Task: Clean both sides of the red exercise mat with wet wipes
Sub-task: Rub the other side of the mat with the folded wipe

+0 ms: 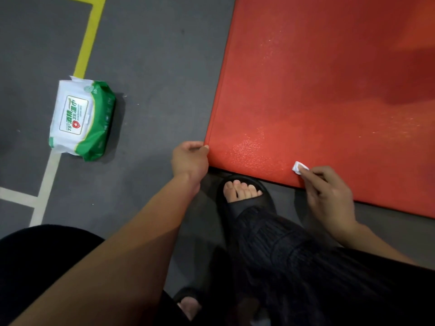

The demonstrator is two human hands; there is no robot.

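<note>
Grey floor (153, 67) bears red mat (329, 90), wipes pack (80, 118).

Dim, even indoor light. Soft specular sparkle on the red mat (329, 102) near its near edge. Dark shadow patch across the mat's far right. Short soft shadow right of the wipes pack (81, 118). Slightly soft focus throughout; wide-angle bending of floor lines at left.

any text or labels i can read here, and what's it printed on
"75%": on the flap label of the wet wipes pack, beside a red shield with a white cross.
Large green Chinese characters on the same label: blurred, not surely readable.
Smaller print on the pack: too small.
The red mat: no text.
</note>
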